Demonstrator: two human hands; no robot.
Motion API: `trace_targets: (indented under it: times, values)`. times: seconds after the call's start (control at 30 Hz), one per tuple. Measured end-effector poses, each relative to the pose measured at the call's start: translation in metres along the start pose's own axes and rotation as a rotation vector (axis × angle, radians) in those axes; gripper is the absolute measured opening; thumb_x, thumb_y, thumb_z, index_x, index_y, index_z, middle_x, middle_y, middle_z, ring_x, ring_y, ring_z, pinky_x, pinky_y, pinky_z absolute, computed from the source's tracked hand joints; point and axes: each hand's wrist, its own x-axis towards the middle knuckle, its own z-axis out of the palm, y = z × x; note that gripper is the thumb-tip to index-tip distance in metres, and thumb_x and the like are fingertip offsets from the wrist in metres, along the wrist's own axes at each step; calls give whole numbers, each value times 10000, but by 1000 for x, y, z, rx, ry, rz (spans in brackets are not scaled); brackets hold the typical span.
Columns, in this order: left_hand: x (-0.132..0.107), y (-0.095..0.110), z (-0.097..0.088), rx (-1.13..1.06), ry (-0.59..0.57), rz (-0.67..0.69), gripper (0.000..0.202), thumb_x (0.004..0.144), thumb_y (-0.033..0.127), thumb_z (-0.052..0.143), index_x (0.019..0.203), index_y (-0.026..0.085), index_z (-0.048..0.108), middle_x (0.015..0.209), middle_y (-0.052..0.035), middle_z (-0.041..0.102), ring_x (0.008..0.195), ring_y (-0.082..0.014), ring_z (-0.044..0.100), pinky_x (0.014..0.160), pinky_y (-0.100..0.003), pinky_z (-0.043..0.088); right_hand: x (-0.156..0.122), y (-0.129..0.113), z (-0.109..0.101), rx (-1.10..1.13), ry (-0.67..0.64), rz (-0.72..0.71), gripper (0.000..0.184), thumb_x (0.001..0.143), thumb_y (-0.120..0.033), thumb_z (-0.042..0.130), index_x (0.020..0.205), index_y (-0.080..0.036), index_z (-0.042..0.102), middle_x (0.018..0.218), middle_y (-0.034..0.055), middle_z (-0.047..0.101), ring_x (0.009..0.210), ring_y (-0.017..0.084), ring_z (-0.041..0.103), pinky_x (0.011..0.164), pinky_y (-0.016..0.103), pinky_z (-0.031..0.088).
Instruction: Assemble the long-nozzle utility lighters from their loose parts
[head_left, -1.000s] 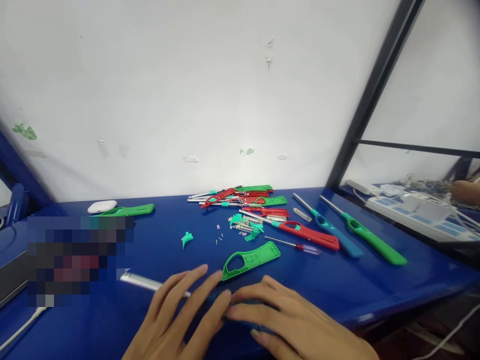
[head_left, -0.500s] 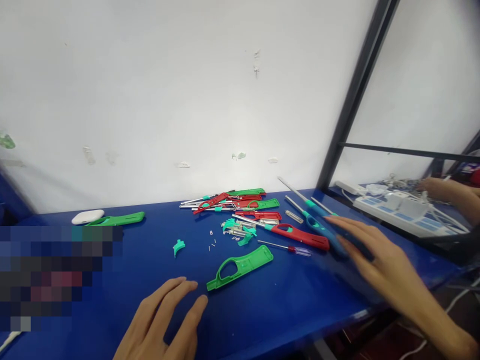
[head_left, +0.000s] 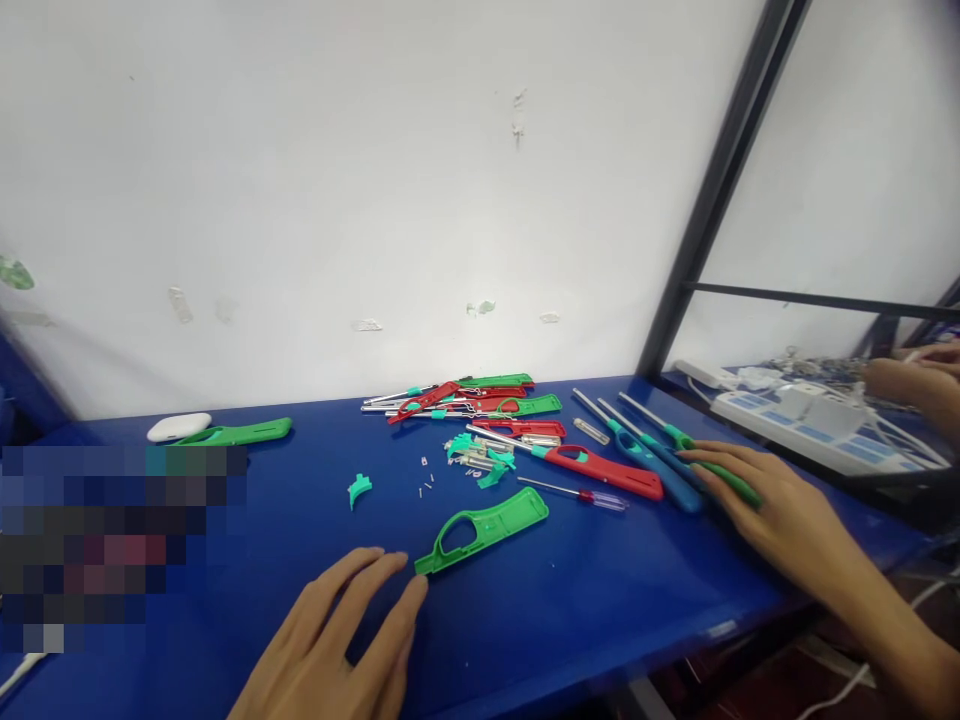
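Note:
My left hand (head_left: 330, 640) lies flat on the blue table (head_left: 570, 610), fingers stretched out and holding nothing. Its fingertips almost touch the near end of a green lighter shell half (head_left: 484, 528). My right hand (head_left: 765, 510) is out to the right, fingers stretched flat over the handle of a green lighter (head_left: 716, 472). Two blue lighters (head_left: 649, 458) lie side by side just left of those fingers. A red lighter (head_left: 600, 468) and a small red-handled screwdriver (head_left: 581, 493) rest between the two hands.
A heap of red and green lighter parts (head_left: 480, 400) sits by the wall, with small screws (head_left: 426, 484) and a teal trigger piece (head_left: 358, 489) in front. A white oval object (head_left: 178, 427) and a green shell (head_left: 244, 433) lie left. Beyond a black post (head_left: 720, 190), another person's hand (head_left: 904, 380) is by a white power strip (head_left: 810, 420).
My right hand has left the middle, carried a blue lighter to the right and laid it beside the others. My left hand stayed near the front edge.

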Motion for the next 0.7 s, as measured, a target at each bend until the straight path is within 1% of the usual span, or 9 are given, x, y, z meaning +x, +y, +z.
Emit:
trace_targets:
  times: [0.07,0.17,0.23,0.33,0.43,0.57,0.6,0.63,0.7]
  values:
    - [5,-1,-2,81,-39,99,384,1052,196,429,1342,218,679,1353,-91,714,1238,-288,668,926,-378,622,6,-17,5,2,46,-19,371,1027,-477,521,1128,-242,790,1200,127,762,1118,388,700,994,594,533]
    - [8,-2,-3,146,-109,130,398,1058,273,410,1335,239,694,1389,-76,717,1239,-302,705,825,-400,691,16,-51,14,49,62,-81,308,1047,-425,523,1120,-269,779,1204,106,755,1144,350,680,985,559,547]
    - [7,-1,-5,155,-138,121,395,1048,280,410,1275,248,732,1349,-57,744,1223,-302,724,805,-419,702,24,-75,18,96,8,-131,287,1067,-386,505,1136,-289,766,1242,97,737,1188,331,661,1025,561,527]
    - [8,1,-9,143,-171,107,396,1032,264,418,1222,257,766,1315,-39,763,1204,-301,740,798,-436,703,43,-105,20,126,-136,-201,267,1080,-362,511,1208,-330,743,1364,78,677,1292,319,598,1074,559,500]
    - [11,3,-13,123,-209,95,400,1029,248,422,1225,254,770,1309,-32,765,1201,-296,743,816,-433,698,73,-123,16,127,-241,-348,263,1076,-355,522,1218,-335,742,1376,74,663,1279,319,599,1075,567,494]
    - [11,3,-11,115,-215,89,402,1020,243,422,1215,236,773,1280,-47,779,1184,-292,752,805,-419,699,123,-138,14,179,-379,-518,263,1045,-374,590,1264,-321,726,1382,77,660,1300,300,594,1048,488,531]
    - [11,3,-10,113,-215,87,399,1020,248,424,1214,233,772,1277,-49,780,1185,-290,752,809,-415,698,134,-142,17,188,-372,-559,258,1038,-360,599,1257,-315,726,1388,75,658,1282,286,609,1039,464,535]
    - [10,3,-9,113,-213,83,395,1021,256,429,1217,232,771,1278,-50,780,1189,-287,750,816,-411,697,143,-145,21,188,-327,-584,243,1034,-324,594,1227,-306,741,1369,77,669,1264,280,619,1023,448,538]
    - [10,3,-9,113,-210,78,388,1024,266,435,1219,239,769,1280,-49,780,1192,-283,749,829,-408,694,154,-150,34,180,-246,-555,264,1045,-241,520,1147,-241,763,1294,120,692,1221,294,621,1020,466,514]
